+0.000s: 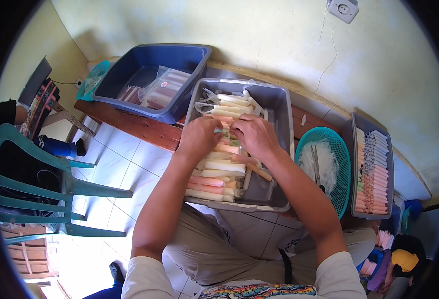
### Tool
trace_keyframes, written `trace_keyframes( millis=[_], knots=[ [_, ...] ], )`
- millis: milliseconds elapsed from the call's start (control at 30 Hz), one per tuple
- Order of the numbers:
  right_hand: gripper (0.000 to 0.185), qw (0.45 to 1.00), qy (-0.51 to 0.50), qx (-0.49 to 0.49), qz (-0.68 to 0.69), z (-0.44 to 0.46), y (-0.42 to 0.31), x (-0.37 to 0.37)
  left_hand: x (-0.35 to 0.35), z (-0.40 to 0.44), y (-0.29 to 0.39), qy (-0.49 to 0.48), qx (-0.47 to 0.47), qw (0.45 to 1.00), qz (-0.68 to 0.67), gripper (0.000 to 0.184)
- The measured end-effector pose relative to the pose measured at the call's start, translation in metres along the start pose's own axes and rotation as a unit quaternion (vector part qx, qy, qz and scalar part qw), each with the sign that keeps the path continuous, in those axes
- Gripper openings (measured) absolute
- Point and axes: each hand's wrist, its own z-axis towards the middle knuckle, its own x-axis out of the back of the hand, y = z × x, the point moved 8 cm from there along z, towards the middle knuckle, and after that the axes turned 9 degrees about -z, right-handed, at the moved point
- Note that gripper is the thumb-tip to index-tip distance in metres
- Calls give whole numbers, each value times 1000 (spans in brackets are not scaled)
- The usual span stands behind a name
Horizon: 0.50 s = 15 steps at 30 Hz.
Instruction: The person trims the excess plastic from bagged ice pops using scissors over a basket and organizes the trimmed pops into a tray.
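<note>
My left hand (199,135) and my right hand (257,135) are closed close together over a grey tub (280,112). Between their fingertips is a slim pale-green ice pop (223,131) in clear plastic, partly covered by the fingers. Under and around my hands, the tub holds stacked ice pops (224,167) in white, cream, pink and orange. Some have loose plastic ends sticking out at the tub's far left. A few orange ones (259,171) lie askew near my right wrist.
Right of the tub, a teal basket (348,174) holds clear plastic bags (307,162) and scissors (316,164). Beyond it, another grey tub (390,172) holds rows of ice pops. A blue tub (194,82) with bagged ones stands left. A green chair (30,187) and another person's leg (60,146) are farther left.
</note>
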Motion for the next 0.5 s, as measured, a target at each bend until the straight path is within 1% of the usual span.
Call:
trace_keyframes(
  millis=[33,100,233,300,333,400,500],
  knots=[
    [5,1000,1,1,0,0,-1,2,-2,0,-2,1,0,1000,1,16],
    [6,1000,16,1,20,0,-1,7,2,1,4,32,-30,999,5,22],
    [7,997,51,-1,63,1,-2,17,4,2,10,43,-31,998,14,24],
    [8,993,74,-19,87,1,2,23,4,3,14,60,-48,997,28,24],
    [8,993,75,-18,87,0,3,24,4,4,13,61,-49,997,28,24],
    [7,992,81,-46,85,-2,9,26,4,5,14,65,-48,997,18,23],
    [7,992,90,-41,76,-3,11,32,6,5,15,66,-55,996,26,24]
  ],
)
